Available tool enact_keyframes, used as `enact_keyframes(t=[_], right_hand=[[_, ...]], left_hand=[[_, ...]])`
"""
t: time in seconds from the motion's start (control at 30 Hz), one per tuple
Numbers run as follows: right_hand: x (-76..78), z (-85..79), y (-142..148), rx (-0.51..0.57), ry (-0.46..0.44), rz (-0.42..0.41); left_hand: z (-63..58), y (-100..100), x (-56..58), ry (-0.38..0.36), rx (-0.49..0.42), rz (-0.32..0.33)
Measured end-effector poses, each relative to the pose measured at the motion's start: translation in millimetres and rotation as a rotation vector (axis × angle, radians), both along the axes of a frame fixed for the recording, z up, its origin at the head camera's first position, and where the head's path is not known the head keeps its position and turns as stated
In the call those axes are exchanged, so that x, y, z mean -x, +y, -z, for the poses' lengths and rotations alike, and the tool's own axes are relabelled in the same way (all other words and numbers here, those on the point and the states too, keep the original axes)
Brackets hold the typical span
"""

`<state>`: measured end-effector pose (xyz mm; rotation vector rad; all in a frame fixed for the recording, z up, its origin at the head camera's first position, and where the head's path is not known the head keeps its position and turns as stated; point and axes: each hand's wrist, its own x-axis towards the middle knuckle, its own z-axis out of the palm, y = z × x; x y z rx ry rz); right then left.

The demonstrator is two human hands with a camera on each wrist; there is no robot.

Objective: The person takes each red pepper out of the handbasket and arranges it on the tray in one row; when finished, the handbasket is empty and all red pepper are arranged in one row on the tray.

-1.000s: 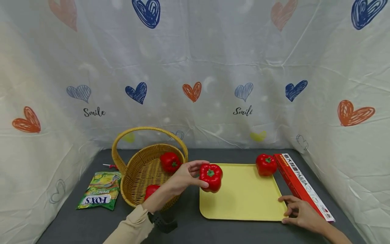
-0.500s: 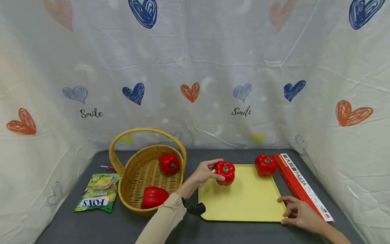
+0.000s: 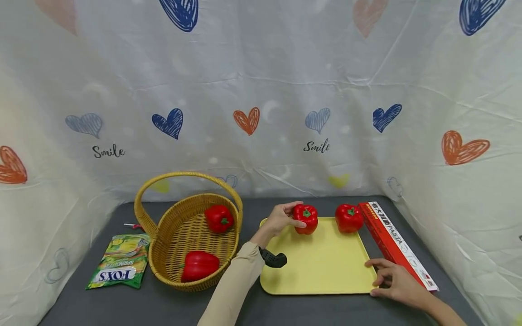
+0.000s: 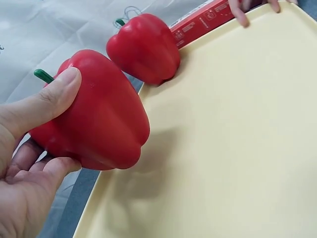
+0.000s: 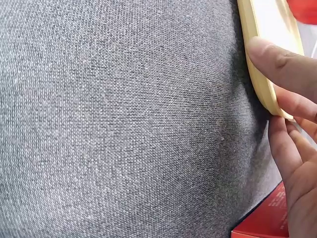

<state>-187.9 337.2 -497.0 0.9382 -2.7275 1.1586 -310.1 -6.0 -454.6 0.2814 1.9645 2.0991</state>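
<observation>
My left hand (image 3: 281, 218) holds a red bell pepper (image 3: 306, 219) between thumb and fingers, over the back left part of a yellow tray (image 3: 318, 267). In the left wrist view the held pepper (image 4: 104, 116) tilts, its green stem toward my thumb, and casts a shadow on the tray. Another red bell pepper (image 3: 349, 218) sits at the tray's back right corner. My right hand (image 3: 395, 280) grips the tray's front right corner; the right wrist view has the thumb (image 5: 277, 59) on the tray rim (image 5: 255, 74) and curled fingers round the corner.
Left of the tray stands a yellow wicker basket (image 3: 175, 240) with a tall handle and two red bell peppers (image 3: 200, 266) inside. A green snack packet (image 3: 120, 260) and a small red-handled item (image 3: 133, 226) lie further left. A red pasta box (image 3: 397, 244) lies along the tray's right.
My left hand has carried the pepper rightward from beside the basket to over the tray's back part. The right hand keeps its grip on the tray corner. The head view has shifted slightly.
</observation>
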Motion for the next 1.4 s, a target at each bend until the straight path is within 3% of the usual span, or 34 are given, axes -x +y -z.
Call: enact_keyframes(t=[0.4,0.63,0.9,1.13,1.4], right_hand=[[0.8,1.8,1,0.013,-0.03,-0.002],[0.3,5.6,-2,0.048,-0.02,-0.027],[0.4,2.5,0,0.041,-0.051,-0.008],[0.9,-1.2,-4,0.062,-0.055,-0.021],[-0.3,-2.6,-3,0.069,-0.058,-0.023]], left_hand=[[4.3,38,19.3,0.009,-0.033,0.009],[8.1,51,17.2,-0.018,-0.065,-0.032],[9.6,64,18.9,-0.005,-0.02,-0.037],[9.4,66,16.6,0.006,0.007,-0.053],[9.7,62,16.2,0.068,0.078,-0.028]])
